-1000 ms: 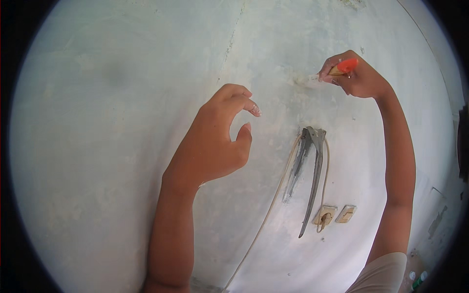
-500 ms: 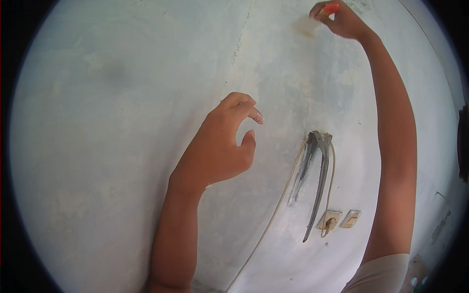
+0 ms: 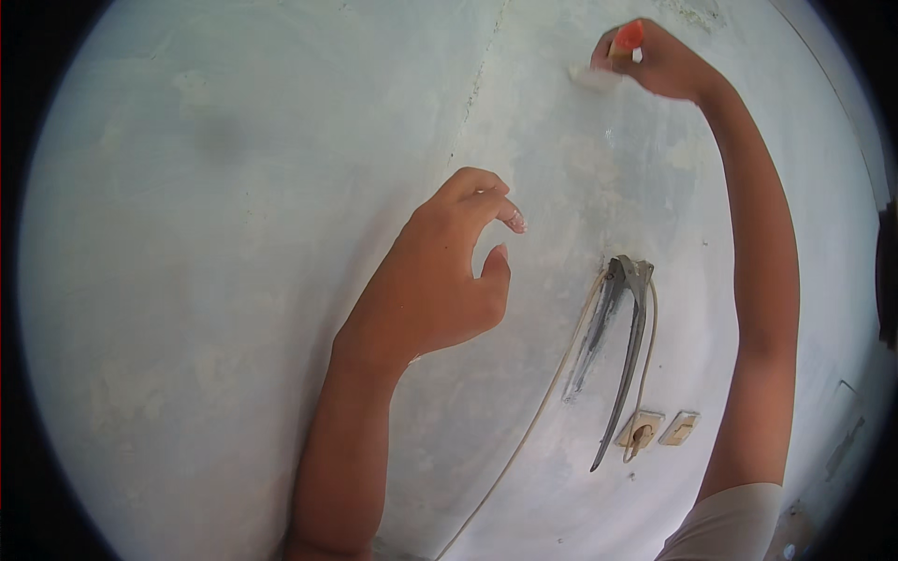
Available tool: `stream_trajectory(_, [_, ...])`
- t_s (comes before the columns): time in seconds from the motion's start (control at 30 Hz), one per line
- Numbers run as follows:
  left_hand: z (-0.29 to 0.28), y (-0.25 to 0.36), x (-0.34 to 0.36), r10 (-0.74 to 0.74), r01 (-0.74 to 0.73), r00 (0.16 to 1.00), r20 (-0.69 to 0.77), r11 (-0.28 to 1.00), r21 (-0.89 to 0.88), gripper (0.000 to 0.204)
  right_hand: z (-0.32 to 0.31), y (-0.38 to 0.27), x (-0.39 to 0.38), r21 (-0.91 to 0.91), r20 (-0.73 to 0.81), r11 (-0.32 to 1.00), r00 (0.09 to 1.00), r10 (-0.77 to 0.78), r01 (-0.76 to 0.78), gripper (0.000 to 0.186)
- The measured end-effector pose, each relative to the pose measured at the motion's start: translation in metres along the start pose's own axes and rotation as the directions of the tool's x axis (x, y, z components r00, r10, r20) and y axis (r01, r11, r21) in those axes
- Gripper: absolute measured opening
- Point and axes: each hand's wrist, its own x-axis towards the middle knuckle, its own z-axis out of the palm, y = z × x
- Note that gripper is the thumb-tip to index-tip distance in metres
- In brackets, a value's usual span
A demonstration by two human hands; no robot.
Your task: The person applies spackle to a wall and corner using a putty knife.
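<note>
High on the right, my right hand (image 3: pixel 655 61) is closed around a paintbrush (image 3: pixel 629 37) with a red-ended handle. Its pale head is smeared by motion and lies against or close to the pale blue-white wall (image 3: pixel 234 280); contact is hard to make out. My left hand (image 3: pixel 435 266) is raised in front of the middle of the wall, fingers curled and thumb apart, with nothing between them. White smears mark its fingertips.
A dark metal bracket (image 3: pixel 636 309) juts from the wall right of my left hand. A beige cable (image 3: pixel 524 435) hangs from there. Below are a socket (image 3: pixel 642 430) with a plug in it and a switch (image 3: pixel 680 428). A crack (image 3: pixel 480 79) runs down the upper wall.
My right hand has come slightly down, and the paintbrush has turned, its pale head now pointing more to the left. In the picture, my left hand and the bracket sit a little further right.
</note>
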Motion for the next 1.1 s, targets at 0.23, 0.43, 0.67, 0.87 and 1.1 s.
stream_trajectory(0.23, [0.0, 0.003, -0.003, -0.02, 0.021, 1.0, 0.02, 0.999, -0.032, 0.024, 0.01, -0.084, -0.051, 0.319, 0.396, 0.948, 0.911, -0.115, -0.019, 0.008])
stream_trajectory(0.43, [0.0, 0.002, -0.002, -0.011, 0.013, 0.999, 0.049, 0.999, -0.048, 0.024, 0.006, -0.062, -0.023, 0.328, 0.391, 0.92, 0.918, 0.073, -0.213, 0.009])
stream_trajectory(0.67, [0.002, 0.0, -0.004, -0.041, 0.044, 0.997, 0.062, 0.998, -0.044, 0.024, -0.008, -0.004, 0.042, 0.184, 0.027, 0.981, 0.998, 0.059, -0.063, 0.007])
stream_trajectory(0.87, [0.003, 0.001, -0.005, -0.047, 0.049, 0.998, 0.051, 0.998, -0.042, 0.024, -0.006, 0.01, 0.061, -0.191, -0.246, 0.98, 0.965, -0.093, 0.046, 0.012])
stream_trajectory(1.1, [0.002, 0.0, -0.005, -0.017, 0.017, 1.0, -0.003, 0.999, -0.044, 0.023, 0.061, -0.05, 0.011, -0.095, -0.196, 0.941, 0.921, -0.337, 0.324, 0.015])
